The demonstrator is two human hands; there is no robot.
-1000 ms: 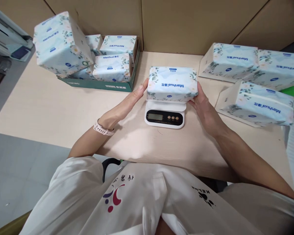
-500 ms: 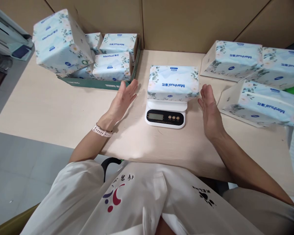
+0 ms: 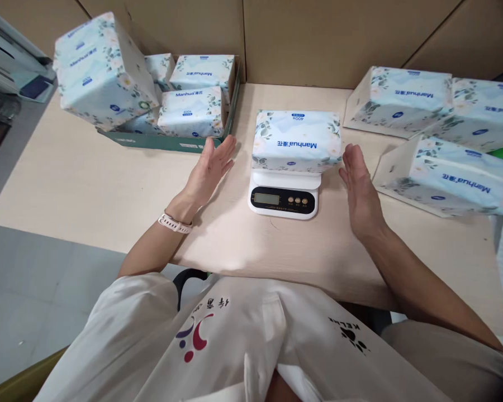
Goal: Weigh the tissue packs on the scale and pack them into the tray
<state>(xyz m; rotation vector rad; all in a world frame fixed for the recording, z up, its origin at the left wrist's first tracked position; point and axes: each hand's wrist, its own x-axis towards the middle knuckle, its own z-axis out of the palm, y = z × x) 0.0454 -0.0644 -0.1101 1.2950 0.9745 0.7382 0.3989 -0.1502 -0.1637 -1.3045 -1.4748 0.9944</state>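
Note:
A pack of tissues (image 3: pixel 296 142) with a pale blue floral wrapper rests on a white kitchen scale (image 3: pixel 283 201). No digits can be made out on the scale's display. My left hand (image 3: pixel 209 170) is held on edge to the left of the pack, fingers stretched and apart from it, close to the front corner of the green box. On the other side, my right hand (image 3: pixel 360 187) is upright beside the pack's right end, fingers extended, with a small gap between. Neither hand holds anything.
A green box (image 3: pixel 159 144) at the back left holds several tissue packs, with a larger bundle (image 3: pixel 100 72) tilted on top. Several more packs (image 3: pixel 448 173) lie at the right. Brown panels (image 3: pixel 302 44) stand along the back of the table (image 3: pixel 88 195).

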